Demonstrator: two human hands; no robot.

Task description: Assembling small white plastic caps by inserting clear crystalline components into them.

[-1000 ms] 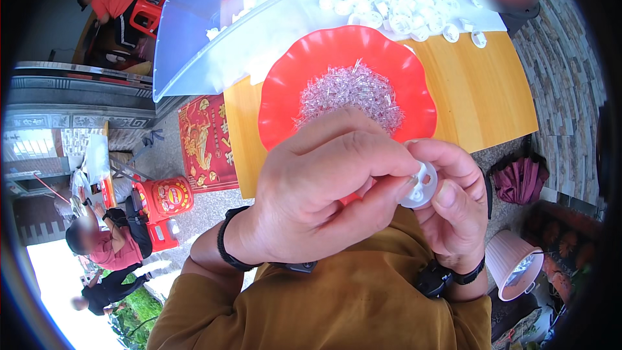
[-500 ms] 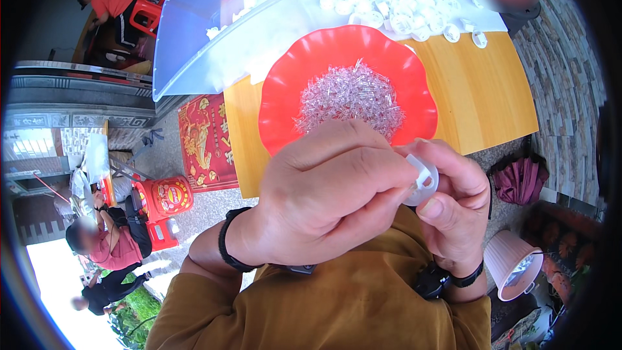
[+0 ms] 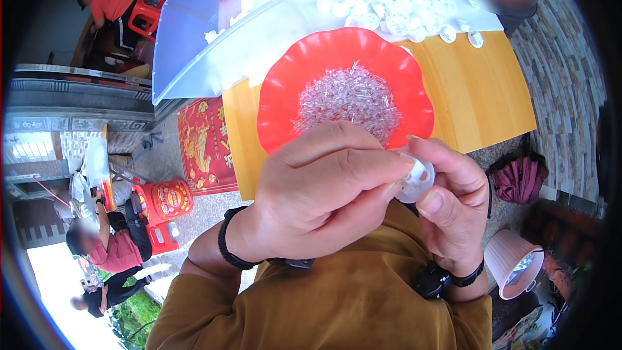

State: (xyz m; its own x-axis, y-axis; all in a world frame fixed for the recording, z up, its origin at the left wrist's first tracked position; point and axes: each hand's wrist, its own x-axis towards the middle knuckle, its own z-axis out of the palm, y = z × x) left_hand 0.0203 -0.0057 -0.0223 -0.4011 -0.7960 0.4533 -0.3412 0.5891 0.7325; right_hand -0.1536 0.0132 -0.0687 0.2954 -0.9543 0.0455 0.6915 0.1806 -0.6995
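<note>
In front of my chest, my right hand (image 3: 459,198) holds a small round, translucent white plastic piece (image 3: 421,185) between thumb and fingers. The piece has a raised part with a slot. My left hand (image 3: 317,198) is closed in a pinch, its fingertips against the left side of the piece. What those fingertips grip, if anything, is too small or hidden to tell. Just beyond my hands stands a red wavy-rimmed bowl (image 3: 275,94) with a heap of tiny clear plastic sticks (image 3: 350,98) in it. My left hand overlaps the bowl's near edge.
Many white plastic pieces (image 3: 402,0) lie heaped at the table's (image 3: 483,91) far side. A clear bluish bin (image 3: 188,45) stands at the far left. Red stools (image 3: 162,207) and other people are off to the left. A pink basket (image 3: 512,262) and folded umbrella (image 3: 518,178) are at right.
The white plastic piece has tilted and shifted slightly left, so its slotted face shows more. My left fingertips have shifted slightly with it. Both hands keep their hold.
</note>
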